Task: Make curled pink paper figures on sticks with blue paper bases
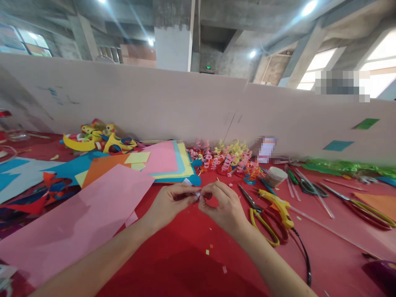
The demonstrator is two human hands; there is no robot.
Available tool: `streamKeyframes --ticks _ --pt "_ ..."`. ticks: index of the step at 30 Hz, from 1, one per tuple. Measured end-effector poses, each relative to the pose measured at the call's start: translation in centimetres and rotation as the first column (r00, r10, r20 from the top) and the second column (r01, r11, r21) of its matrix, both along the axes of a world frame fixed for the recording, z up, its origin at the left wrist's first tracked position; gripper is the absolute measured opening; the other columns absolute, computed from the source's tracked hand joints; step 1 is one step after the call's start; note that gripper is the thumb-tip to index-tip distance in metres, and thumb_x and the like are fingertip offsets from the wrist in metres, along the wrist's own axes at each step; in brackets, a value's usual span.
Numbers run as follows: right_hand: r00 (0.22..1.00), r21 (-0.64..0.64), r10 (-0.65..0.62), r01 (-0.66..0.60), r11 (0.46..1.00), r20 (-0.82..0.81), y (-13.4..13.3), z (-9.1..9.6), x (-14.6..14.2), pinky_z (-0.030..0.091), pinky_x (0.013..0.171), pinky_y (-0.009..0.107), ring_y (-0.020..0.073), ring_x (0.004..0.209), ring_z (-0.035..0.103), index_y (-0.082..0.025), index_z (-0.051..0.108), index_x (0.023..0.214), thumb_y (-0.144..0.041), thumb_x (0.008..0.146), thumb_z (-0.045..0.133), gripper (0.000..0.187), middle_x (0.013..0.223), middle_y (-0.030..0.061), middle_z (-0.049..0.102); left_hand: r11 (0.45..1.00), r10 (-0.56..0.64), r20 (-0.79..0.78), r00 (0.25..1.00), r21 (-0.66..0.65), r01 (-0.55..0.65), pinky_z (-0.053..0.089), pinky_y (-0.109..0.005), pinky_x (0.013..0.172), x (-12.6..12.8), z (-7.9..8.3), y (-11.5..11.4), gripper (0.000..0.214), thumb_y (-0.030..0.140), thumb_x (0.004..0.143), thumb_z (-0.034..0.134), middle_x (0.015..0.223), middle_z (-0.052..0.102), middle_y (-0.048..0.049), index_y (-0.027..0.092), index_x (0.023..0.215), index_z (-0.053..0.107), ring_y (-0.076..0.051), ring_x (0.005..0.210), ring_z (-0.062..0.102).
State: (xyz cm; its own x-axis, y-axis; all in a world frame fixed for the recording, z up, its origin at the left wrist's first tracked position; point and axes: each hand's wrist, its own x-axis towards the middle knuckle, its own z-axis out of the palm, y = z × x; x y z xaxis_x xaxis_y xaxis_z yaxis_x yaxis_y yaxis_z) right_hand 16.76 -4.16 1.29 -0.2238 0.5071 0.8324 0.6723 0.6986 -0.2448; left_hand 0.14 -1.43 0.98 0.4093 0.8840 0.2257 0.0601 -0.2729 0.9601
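Observation:
My left hand and my right hand meet above the red table, fingertips almost touching. Between them is a small whitish scrap of paper, pinched by both thumbs and index fingers; its exact shape is too small to make out. Just beyond the hands stand several pink and yellow curled-paper pieces. Right of my right hand lie scissors with yellow and red handles and a yellow hot glue gun.
Large pink paper and stacked coloured sheets cover the left. A tape roll, green-handled scissors, clear glue sticks and another pair of scissors lie right. A pale partition closes off the back.

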Motion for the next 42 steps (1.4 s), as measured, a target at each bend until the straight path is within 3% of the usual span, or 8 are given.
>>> streamKeyframes --ticks 6,9,13,20,23,31,42 --pt "1.000 -0.024 0.005 -0.005 1.000 -0.020 0.1 -0.1 0.1 0.049 0.059 0.024 0.0133 0.062 0.057 -0.021 0.055 0.074 -0.009 0.076 0.049 0.013 0.065 0.0010 0.060 1.000 0.006 0.016 1.000 -0.007 -0.005 0.052 -0.034 0.080 0.2 0.4 -0.1 0.019 0.027 0.073 0.066 0.093 0.071 -0.0052 0.022 0.090 0.072 -0.019 0.085 0.064" --pt "1.000 0.012 -0.025 0.025 1.000 -0.006 0.1 -0.3 0.1 0.047 0.056 0.024 0.0132 0.058 0.055 -0.021 0.053 0.071 -0.009 0.074 0.050 0.013 0.062 0.0000 0.057 0.994 0.008 0.125 0.992 -0.113 0.006 0.052 -0.032 0.077 0.6 0.3 -0.4 0.025 0.026 0.067 0.071 0.086 0.071 -0.0040 0.020 0.091 0.070 -0.018 0.082 0.064" --pt "0.998 0.058 -0.054 0.055 0.997 -0.019 0.0 -0.6 0.0 0.046 0.056 0.026 0.0139 0.058 0.053 -0.021 0.051 0.071 -0.010 0.077 0.050 0.013 0.062 0.0003 0.057 0.970 0.103 0.214 0.971 -0.236 -0.051 0.051 -0.029 0.075 1.2 0.1 -0.8 0.025 0.025 0.061 0.075 0.079 0.069 -0.0007 0.019 0.084 0.066 -0.016 0.078 0.063" --pt "0.991 -0.089 0.079 -0.089 0.992 -0.111 0.3 -0.8 0.1 0.050 0.064 0.025 0.0134 0.068 0.058 -0.020 0.057 0.082 -0.009 0.081 0.051 0.012 0.073 0.0029 0.062 0.972 0.141 0.222 0.965 -0.215 -0.093 0.050 -0.032 0.080 0.9 0.2 -0.5 0.020 0.028 0.065 0.072 0.080 0.071 -0.0020 0.019 0.082 0.068 -0.017 0.078 0.064" --pt "0.989 -0.114 0.069 -0.085 0.990 -0.134 0.5 -0.6 0.4 0.050 0.064 0.025 0.0134 0.068 0.058 -0.020 0.057 0.082 -0.009 0.080 0.052 0.012 0.073 0.0027 0.062 0.974 0.137 0.185 0.973 -0.205 -0.098 0.050 -0.033 0.081 0.7 0.3 -0.2 0.020 0.028 0.066 0.072 0.080 0.072 -0.0025 0.018 0.082 0.069 -0.017 0.076 0.065" --pt "0.990 -0.085 0.104 -0.112 0.990 -0.092 0.7 -0.4 0.7 0.050 0.064 0.023 0.0127 0.067 0.059 -0.019 0.058 0.082 -0.008 0.078 0.054 0.013 0.072 0.0024 0.063 0.985 0.084 0.144 0.986 -0.161 -0.061 0.050 -0.032 0.081 0.7 0.3 -0.2 0.019 0.027 0.069 0.069 0.082 0.072 -0.0028 0.018 0.086 0.071 -0.017 0.079 0.065" --pt "0.999 -0.009 0.049 -0.050 0.999 -0.017 0.4 -0.3 0.4 0.048 0.061 0.023 0.0125 0.064 0.057 -0.019 0.053 0.077 -0.006 0.076 0.052 0.013 0.068 0.0015 0.060 0.999 0.049 0.075 0.996 -0.024 -0.047 0.053 -0.030 0.076 0.3 0.1 -0.1 0.016 0.022 0.070 0.068 0.085 0.073 -0.0030 0.021 0.084 0.073 -0.017 0.078 0.066"
